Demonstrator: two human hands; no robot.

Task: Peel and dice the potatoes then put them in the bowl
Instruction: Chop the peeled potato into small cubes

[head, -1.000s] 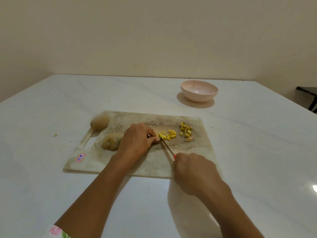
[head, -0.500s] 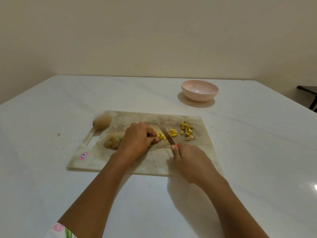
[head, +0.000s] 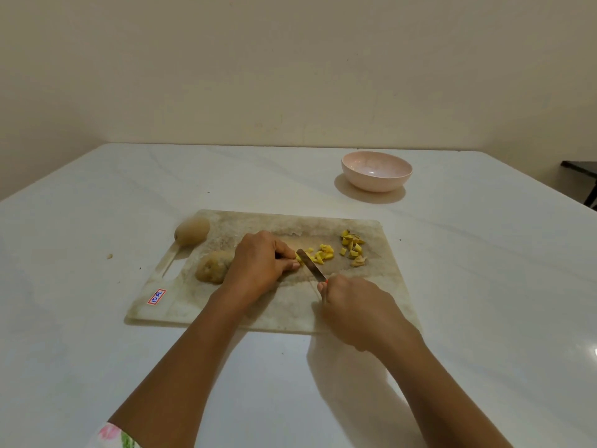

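Observation:
A worn cutting board [head: 381,299] lies on the white table. My left hand [head: 261,263] is curled over a yellow potato piece, mostly hidden under its fingers. My right hand [head: 352,305] grips a small knife [head: 310,269] whose blade lies against the left fingertips. Yellow potato dice [head: 323,253] sit just right of the blade, and a second small pile of dice [head: 352,245] lies further right with a scrap of peel [head: 358,260]. Two unpeeled potatoes rest at the board's left: one potato [head: 211,270] beside my left wrist, another potato [head: 192,231] at the far-left corner. A pink bowl [head: 376,171] stands beyond the board.
The white marble table [head: 97,318] stretches on all sides and meets a beige wall at its far edge. A small crumb [head: 109,255] lies left of the board. A dark piece of furniture [head: 581,176] shows past the table's right edge.
The knife has swung from low and edge-on to lie with its blade flat against my left fingertips. My right hand moved forward toward the dice. My left hand stayed put.

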